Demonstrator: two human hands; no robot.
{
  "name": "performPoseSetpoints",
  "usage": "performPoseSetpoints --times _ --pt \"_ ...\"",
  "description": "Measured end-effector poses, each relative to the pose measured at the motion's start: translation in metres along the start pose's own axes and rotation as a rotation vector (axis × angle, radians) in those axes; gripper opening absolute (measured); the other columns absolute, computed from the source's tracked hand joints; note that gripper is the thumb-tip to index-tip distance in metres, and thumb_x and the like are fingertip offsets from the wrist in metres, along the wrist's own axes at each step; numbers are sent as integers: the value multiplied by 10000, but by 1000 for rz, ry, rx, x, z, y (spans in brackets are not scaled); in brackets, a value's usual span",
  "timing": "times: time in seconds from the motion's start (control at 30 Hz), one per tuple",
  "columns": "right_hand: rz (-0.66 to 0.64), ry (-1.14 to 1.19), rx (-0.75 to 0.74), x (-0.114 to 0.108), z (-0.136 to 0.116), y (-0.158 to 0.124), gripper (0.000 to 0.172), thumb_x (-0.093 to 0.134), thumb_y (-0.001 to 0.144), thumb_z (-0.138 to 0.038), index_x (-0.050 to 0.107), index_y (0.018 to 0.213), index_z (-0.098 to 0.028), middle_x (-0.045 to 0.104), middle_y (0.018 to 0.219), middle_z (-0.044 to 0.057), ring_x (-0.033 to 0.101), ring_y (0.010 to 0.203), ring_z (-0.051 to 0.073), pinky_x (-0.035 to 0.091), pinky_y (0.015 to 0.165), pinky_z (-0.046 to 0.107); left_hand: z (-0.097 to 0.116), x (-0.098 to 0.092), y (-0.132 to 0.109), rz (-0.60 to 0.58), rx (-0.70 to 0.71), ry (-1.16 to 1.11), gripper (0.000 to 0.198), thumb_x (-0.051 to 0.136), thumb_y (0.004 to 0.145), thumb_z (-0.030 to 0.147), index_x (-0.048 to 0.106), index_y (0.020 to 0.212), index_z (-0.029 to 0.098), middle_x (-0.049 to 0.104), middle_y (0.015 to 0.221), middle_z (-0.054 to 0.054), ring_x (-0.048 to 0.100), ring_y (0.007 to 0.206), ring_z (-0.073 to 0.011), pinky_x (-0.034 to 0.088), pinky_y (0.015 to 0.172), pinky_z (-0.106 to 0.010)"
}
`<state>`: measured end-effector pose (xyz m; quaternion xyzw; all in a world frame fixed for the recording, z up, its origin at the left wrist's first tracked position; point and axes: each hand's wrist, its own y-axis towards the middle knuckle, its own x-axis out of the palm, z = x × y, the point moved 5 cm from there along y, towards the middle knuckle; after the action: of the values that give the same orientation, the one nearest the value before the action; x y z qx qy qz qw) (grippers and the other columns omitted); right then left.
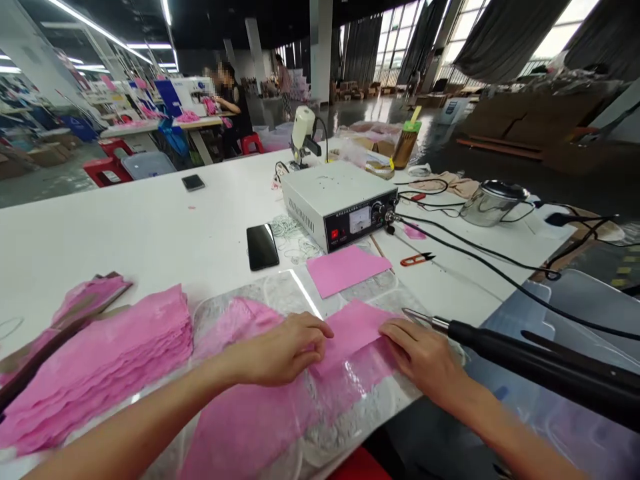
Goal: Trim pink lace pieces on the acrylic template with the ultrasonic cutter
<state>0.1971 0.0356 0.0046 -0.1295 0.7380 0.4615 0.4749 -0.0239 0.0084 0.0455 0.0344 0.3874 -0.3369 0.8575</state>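
Note:
A smooth pink sheet lies over thin pink fabric on a clear plastic mat. My left hand is closed with curled fingers at the sheet's left side, pinching the pink fabric there. At the right end, my right hand has its thumb and bent fingers closed on the sheet's edge. Just beyond that hand, a black pen-like tool with a pointed metal tip extends in from the right; whether it touches the hand I cannot tell. Another flat pink piece lies farther back.
A stack of pink fabric sits left, with a dark strap-like strip across it. Behind are a phone, a control box with cables, red thread snips and a glass jug. A person sits at a sewing machine.

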Motion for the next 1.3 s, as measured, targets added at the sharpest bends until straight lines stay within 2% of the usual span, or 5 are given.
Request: performPoseSetpoints --times 0.23,0.8,1.07,1.2,1.3 --pt "-18 66 -10 -7 -10 -20 225 430 956 -138 644 945 -207 711 863 61 688 786 171 540 662 281 15 34 -4 47 114 115 205 410 954 133 559 819 174 610 1227 -128 549 1170 -241 392 1006 -401" --pt "-38 89 42 0 -49 0 159 542 866 -220 665 961 -188 647 840 78 641 681 180 526 587 285 15 28 -1 117 79 -12 194 420 938 156 537 786 182 614 1134 -110 555 1097 -219 449 975 -374" --pt "64 -47 151 4 -3 -8 211 472 893 -155 675 928 -201 714 921 72 697 701 173 537 536 261 11 29 -17 130 48 -165 169 436 910 147 517 768 190 600 1096 -98 553 1059 -218 458 932 -372" --pt "144 148 175 -3 -3 17 199 492 877 -142 655 956 -224 731 923 55 719 785 188 601 670 295 3 34 -19 164 4 -343 126 516 861 183 516 734 189 603 964 -70 553 920 -205 462 876 -362" --pt "161 293 58 -6 -35 51 230 495 861 -91 643 965 -234 731 969 61 715 891 193 604 766 309 -8 39 -28 221 -94 -569 173 564 856 318 529 753 184 598 825 -46 573 798 -190 492 816 -360"
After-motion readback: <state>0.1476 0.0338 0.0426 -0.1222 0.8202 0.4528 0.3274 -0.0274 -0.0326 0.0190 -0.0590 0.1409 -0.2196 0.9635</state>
